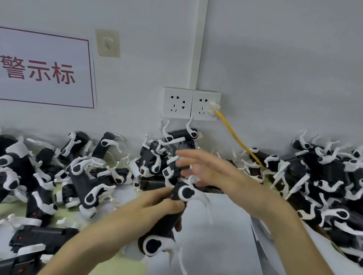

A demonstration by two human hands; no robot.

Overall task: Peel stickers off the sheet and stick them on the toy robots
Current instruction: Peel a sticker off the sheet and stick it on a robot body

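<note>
A single sign can be read: a white paper sheet (38, 67) stuck on the grey wall (294, 59) at upper left. It carries three large red Chinese characters, 警示标, inside a thin red border, and its left side runs out of view. Small red marks on the black toy robots (33, 237) at lower left are too small to read.

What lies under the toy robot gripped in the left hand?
Under the toy robot, gripped by the left hand, lies a white sheet on the pale green table. What sits directly beneath the robot and forearm is covered.
</note>
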